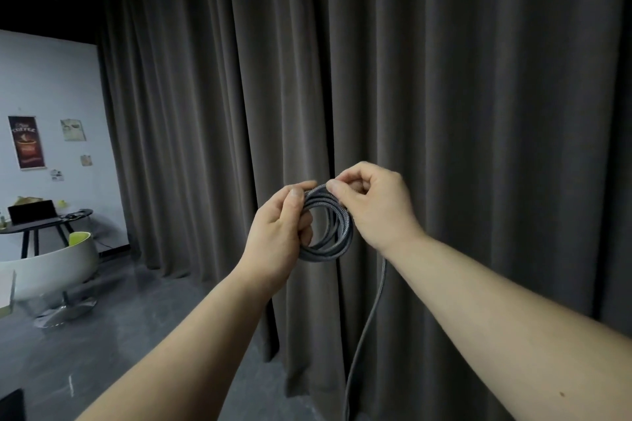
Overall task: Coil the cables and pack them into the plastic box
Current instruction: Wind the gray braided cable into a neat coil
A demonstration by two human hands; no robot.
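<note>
Mid-coiling: our left hand (277, 225) gripped the cable coil (328, 225), right hand (372, 205) pinching it; the hanging tail (367, 321) needed winding next.

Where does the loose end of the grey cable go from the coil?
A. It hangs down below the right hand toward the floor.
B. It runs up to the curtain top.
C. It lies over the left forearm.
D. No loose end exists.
A: from the coil, held by the left hand and right hand, the cable's loose end hangs straight down.
</note>
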